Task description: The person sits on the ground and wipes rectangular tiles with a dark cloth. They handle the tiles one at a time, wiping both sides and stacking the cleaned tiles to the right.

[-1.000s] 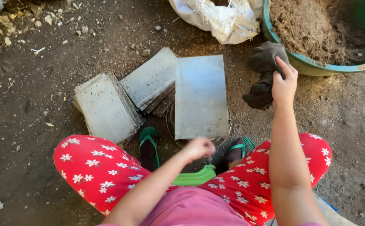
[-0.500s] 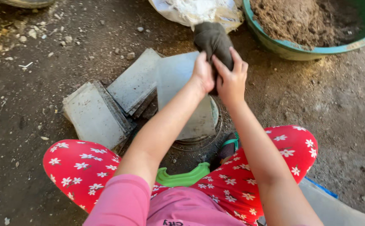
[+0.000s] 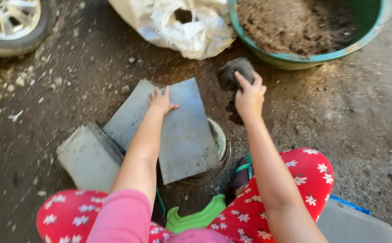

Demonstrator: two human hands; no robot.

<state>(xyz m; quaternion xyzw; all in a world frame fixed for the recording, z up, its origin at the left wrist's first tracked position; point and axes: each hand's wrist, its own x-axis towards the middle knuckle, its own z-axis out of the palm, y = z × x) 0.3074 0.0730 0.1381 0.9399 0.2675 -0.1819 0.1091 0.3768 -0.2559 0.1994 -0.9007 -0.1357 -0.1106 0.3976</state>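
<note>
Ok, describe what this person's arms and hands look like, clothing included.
Both hands are bare: no gloves, rings or watch show on the left hand or the right hand. The forearms are uncovered. A short pink sleeve covers the left upper arm; the right arm shows no sleeve in frame. Below are red trousers printed with small white flowers.

left hand (image 3: 161, 101) flat, right hand (image 3: 249, 95) clenched

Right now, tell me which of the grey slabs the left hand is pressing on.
The left hand presses the top grey slab lying over the round container; the other slabs lie lower left, untouched.
</note>
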